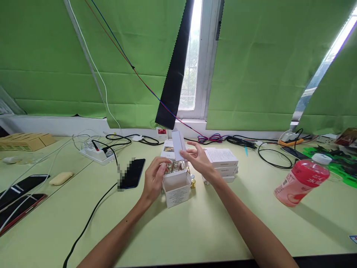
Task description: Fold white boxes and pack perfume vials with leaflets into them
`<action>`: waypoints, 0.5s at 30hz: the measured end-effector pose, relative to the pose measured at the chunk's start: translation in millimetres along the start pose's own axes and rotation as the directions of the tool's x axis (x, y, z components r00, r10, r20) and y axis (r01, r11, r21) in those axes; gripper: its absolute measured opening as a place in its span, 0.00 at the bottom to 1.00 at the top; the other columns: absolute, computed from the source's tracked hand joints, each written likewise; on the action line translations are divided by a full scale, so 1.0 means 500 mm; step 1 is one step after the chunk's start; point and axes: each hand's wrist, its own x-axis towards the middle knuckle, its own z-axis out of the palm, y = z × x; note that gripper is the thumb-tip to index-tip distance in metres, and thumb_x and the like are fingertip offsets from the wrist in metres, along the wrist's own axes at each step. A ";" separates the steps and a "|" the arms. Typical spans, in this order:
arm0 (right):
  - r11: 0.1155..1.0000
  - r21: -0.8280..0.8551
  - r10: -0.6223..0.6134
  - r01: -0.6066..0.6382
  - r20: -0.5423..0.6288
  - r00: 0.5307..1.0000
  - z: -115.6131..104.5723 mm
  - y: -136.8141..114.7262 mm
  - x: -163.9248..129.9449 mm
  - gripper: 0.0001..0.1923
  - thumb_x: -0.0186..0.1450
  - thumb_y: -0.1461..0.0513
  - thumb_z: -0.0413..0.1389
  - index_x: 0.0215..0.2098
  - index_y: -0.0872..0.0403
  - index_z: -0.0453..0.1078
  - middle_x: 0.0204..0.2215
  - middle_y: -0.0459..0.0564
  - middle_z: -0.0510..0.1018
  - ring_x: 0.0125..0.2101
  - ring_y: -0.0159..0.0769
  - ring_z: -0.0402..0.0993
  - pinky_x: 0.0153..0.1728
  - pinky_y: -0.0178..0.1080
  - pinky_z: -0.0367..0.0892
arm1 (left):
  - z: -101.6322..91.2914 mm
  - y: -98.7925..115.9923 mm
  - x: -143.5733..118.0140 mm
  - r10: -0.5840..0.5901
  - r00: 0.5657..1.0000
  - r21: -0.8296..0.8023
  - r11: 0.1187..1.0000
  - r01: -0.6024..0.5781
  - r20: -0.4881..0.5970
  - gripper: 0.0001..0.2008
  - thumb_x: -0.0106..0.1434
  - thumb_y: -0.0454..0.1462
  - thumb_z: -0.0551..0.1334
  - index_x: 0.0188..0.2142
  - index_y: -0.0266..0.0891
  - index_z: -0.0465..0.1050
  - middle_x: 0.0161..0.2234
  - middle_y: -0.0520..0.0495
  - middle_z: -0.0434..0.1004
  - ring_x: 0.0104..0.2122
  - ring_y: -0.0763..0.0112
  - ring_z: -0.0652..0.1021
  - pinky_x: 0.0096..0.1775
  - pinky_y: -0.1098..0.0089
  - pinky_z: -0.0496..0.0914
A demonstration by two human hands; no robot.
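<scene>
An open white cardboard box (178, 196) with printed text sits in front of me on the table. Clear, shiny glass-like bottles (175, 166) are crowded at its far side, and their exact shape is hard to make out. My left hand (153, 176) is closed at the box's left side, thumb and fingers against the bottles. Between the thumb and fingers of my right hand (199, 160) is a white cardboard piece (177, 143), held upright above the bottles; whether it joins the box cannot be seen. Small gold-capped pieces (193, 182) lie beside the box.
White printed boxes (223, 158) are stacked right of my right hand. A black phone (133, 173) lies to the left. Farther right stands a pink drink bottle (302, 181). Cables and a power strip (97, 153) run along the back, below green blinds (264, 67).
</scene>
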 end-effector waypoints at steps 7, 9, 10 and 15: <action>0.989 0.025 -0.148 0.147 0.025 0.989 0.019 0.037 0.010 0.36 0.58 0.50 0.68 0.58 0.51 0.61 0.45 0.54 0.81 0.43 0.42 0.83 0.46 0.46 0.78 | 0.003 0.006 0.061 -0.235 0.971 -0.156 0.958 0.240 0.049 0.20 0.66 0.53 0.62 0.39 0.38 0.78 0.40 0.44 0.80 0.41 0.62 0.80 0.46 0.61 0.77; 0.980 0.015 -0.198 0.198 0.017 0.980 0.019 0.048 0.013 0.37 0.58 0.49 0.67 0.59 0.51 0.60 0.46 0.55 0.80 0.44 0.42 0.82 0.47 0.46 0.78 | 0.006 0.002 0.080 -0.249 0.964 -0.182 0.947 0.263 0.097 0.20 0.65 0.54 0.63 0.40 0.39 0.77 0.41 0.44 0.81 0.43 0.62 0.79 0.48 0.60 0.77; 0.975 0.009 -0.224 0.224 0.004 0.975 0.019 0.053 0.014 0.38 0.58 0.49 0.67 0.60 0.50 0.60 0.47 0.55 0.80 0.45 0.42 0.82 0.48 0.46 0.78 | 0.008 -0.001 0.090 -0.246 0.964 -0.181 0.948 0.261 0.104 0.20 0.64 0.54 0.64 0.39 0.39 0.77 0.40 0.44 0.80 0.42 0.63 0.79 0.48 0.60 0.77; 0.951 -0.079 -0.307 0.300 -0.105 0.946 0.019 0.076 0.013 0.44 0.58 0.50 0.68 0.65 0.53 0.55 0.53 0.60 0.77 0.50 0.44 0.79 0.53 0.49 0.74 | 0.022 -0.023 0.120 -0.215 0.963 -0.128 0.963 0.237 0.164 0.22 0.60 0.56 0.67 0.35 0.38 0.76 0.33 0.46 0.78 0.35 0.66 0.78 0.39 0.66 0.76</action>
